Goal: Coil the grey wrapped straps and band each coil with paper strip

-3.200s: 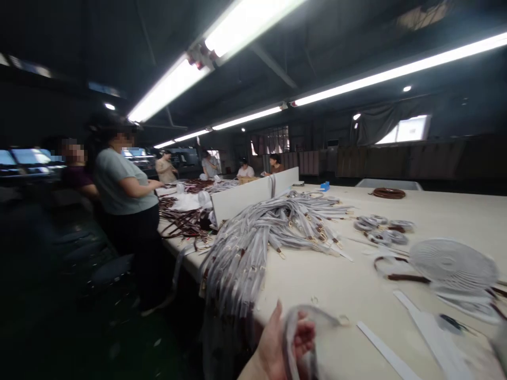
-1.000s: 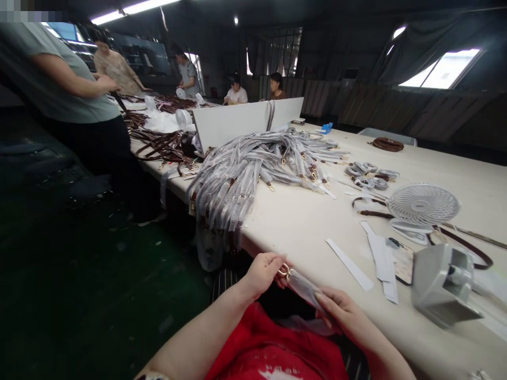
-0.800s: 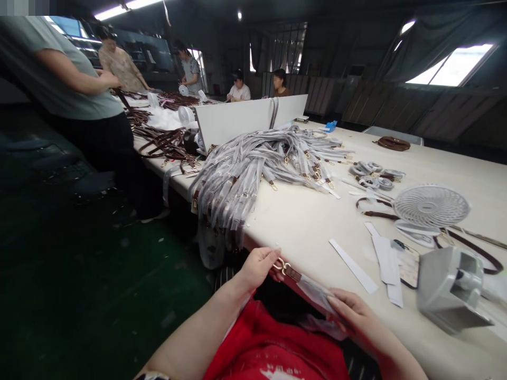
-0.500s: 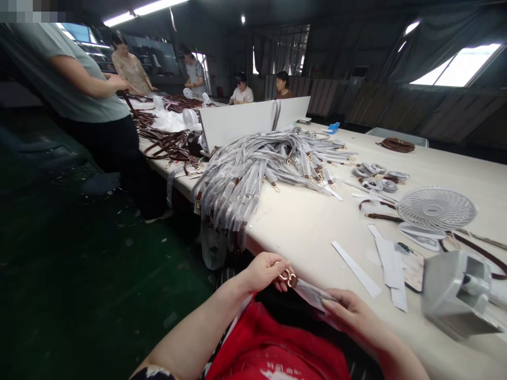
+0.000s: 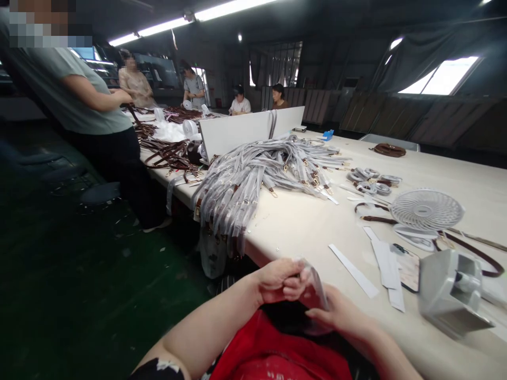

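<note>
My left hand (image 5: pixel 282 279) is closed in a fist around the end of a strap (image 5: pixel 318 285) in a greyish plastic sleeve. From that fist the strap bends over to my right hand (image 5: pixel 339 312), whose fingers and thumb are around it lower down. The strap's metal clasp is hidden in my left hand. Ahead on the table lies a large heap of sleeved straps (image 5: pixel 245 169) with gold clasps and brown ends, some hanging over the table's edge.
To the right are paper strips (image 5: pixel 352 270), a phone (image 5: pixel 407 268), a fan (image 5: pixel 426 209) and a grey plastic housing (image 5: pixel 451 295). Coiled straps (image 5: pixel 374 182) lie farther back. A white divider board (image 5: pixel 241 132) stands behind the heap. A co-worker (image 5: pixel 91 105) stands at left; several others are beyond.
My left hand has turned and closed over the clasp that showed before, and moved slightly right toward my right hand. The strap between the hands now bends upward. The view has tilted slightly up.
</note>
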A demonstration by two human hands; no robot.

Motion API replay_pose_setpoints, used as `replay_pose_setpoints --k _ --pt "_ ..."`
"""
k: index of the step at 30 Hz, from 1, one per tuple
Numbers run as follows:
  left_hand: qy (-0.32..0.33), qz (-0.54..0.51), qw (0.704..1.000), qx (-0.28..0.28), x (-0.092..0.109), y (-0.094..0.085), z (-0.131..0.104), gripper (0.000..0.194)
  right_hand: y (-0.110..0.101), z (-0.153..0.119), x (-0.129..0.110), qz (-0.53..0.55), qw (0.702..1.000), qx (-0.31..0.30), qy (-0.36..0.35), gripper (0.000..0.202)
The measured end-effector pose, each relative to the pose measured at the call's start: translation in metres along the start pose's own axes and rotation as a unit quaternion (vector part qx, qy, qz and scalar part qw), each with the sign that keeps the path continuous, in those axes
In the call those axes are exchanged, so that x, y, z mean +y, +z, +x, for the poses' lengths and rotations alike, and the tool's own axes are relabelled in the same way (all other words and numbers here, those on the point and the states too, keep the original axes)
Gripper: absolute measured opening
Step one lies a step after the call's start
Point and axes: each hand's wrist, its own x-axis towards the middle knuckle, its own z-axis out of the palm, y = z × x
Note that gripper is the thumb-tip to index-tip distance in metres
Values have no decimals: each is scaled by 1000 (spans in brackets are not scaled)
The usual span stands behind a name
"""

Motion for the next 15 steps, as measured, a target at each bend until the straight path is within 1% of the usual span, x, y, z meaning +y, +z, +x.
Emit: replay_pose_setpoints --k 1,3,5,6,7,8,9,10,11,12,13,14,15 --pt "52 -37 998 29 5 2 5 34 15 2 -1 -5 1000 -8 4 43" --pt "145 -60 982 101 15 -1 16 32 45 1 -10 14 997 -71 13 32" --pt "221 13 955 199 18 -11 29 37 64 -7 -28 81 988 -129 9 32" --pt "247 69 935 245 15 -17 35 40 66 -12 -39 122 982 -144 3 33" --pt "262 126 914 281 11 -24 39 42 63 -17 -49 159 977 -144 -5 35" --pt "266 178 897 303 4 -29 41 43 56 -21 -58 190 973 -132 -13 36" --pt "263 216 887 313 -3 -32 42 43 44 -24 -65 217 969 -112 -21 38" --pt "254 238 884 311 -11 -32 40 41 30 -26 -70 244 966 -85 -29 38" --pt "244 262 884 301 -19 -30 37 37 15 -26 -71 273 960 -51 -37 39" --pt "231 308 879 281 -25 -25 32 32 1 -26 -71 302 952 -13 -42 38" --pt "217 372 866 254 -30 -19 26 28 -12 -26 -68 327 944 22 -44 38" --pt "202 446 843 223 -34 -11 20 29 -23 -25 -65 348 935 53 -47 37" --pt "189 523 808 195 -36 -4 15 32 -31 -23 -60 362 927 82 -49 37"
